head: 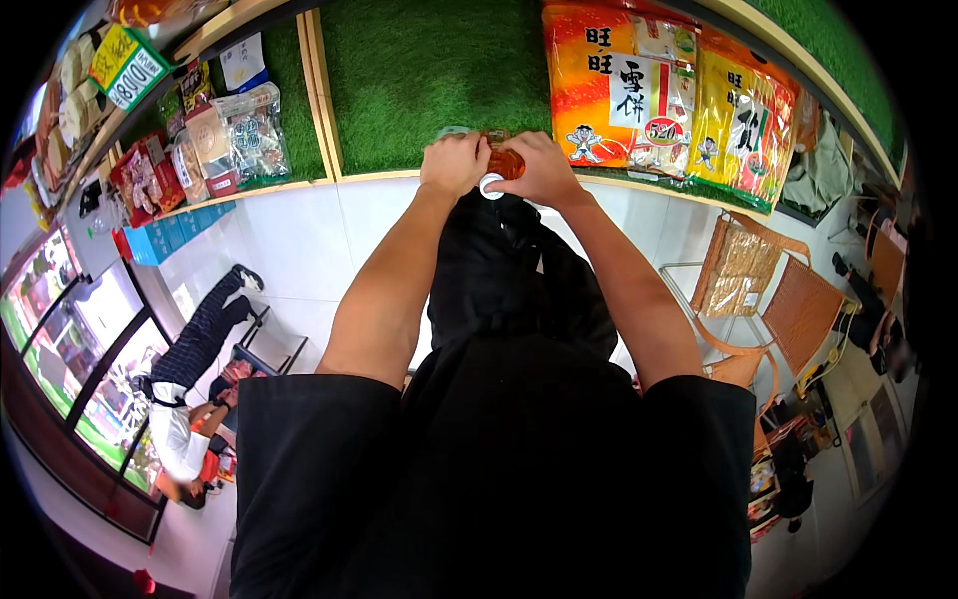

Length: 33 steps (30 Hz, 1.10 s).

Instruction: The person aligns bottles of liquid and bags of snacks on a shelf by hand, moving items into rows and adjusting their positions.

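A bottle of amber liquid (510, 162) is between my hands at the front edge of the display shelf. Its white cap (490, 186) points toward me. My right hand (546, 166) wraps around the bottle's right side, thumb near the cap. On the other side, my left hand (453, 161) is curled with its thumb side beside the bottle. Its fingertips are hidden, so I cannot tell whether it grips the bottle. Beyond the left knuckles shows a small pale-green, clear item (453, 132), mostly covered.
Large rice-cracker bags (625, 97) lie right on the green turf shelf (434, 67); snack packets (251, 135) lie left. A wooden rim (382, 176) edges the shelf. Woven chairs (804, 314) stand right. A person (183, 389) sits left; other people are at far right.
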Available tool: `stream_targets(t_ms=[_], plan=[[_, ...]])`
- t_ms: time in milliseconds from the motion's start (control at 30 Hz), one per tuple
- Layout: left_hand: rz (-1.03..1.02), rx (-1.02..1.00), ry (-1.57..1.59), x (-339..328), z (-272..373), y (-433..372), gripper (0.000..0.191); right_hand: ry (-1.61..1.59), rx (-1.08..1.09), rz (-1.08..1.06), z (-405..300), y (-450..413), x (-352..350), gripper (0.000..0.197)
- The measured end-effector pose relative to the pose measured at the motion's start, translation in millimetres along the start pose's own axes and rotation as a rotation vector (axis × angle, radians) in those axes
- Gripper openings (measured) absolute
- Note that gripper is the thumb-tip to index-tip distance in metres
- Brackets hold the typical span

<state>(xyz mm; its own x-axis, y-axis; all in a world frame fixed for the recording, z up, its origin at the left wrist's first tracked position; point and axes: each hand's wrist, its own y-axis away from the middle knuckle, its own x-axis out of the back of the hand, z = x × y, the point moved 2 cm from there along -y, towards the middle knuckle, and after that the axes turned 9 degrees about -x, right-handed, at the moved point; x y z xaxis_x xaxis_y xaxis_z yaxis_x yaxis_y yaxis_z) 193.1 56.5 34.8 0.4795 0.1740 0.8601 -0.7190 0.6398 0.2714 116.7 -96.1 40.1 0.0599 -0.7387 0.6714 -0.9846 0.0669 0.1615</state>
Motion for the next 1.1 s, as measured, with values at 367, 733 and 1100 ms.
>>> stream_targets(t_ms=[367,733,1100], plan=[[0.071,-0.03,0.031,4,-1,3,0.032,-0.047,-0.013,0.051,4,-8,-6,0.044],[0.067,0.003,0.07,0,-7,6,0.028,-0.097,-0.084,0.15,-5,-6,-5,0.045],[0.036,-0.006,0.037,1,-7,9,0.026,0.018,-0.036,0.028,-4,-6,-8,0.04]])
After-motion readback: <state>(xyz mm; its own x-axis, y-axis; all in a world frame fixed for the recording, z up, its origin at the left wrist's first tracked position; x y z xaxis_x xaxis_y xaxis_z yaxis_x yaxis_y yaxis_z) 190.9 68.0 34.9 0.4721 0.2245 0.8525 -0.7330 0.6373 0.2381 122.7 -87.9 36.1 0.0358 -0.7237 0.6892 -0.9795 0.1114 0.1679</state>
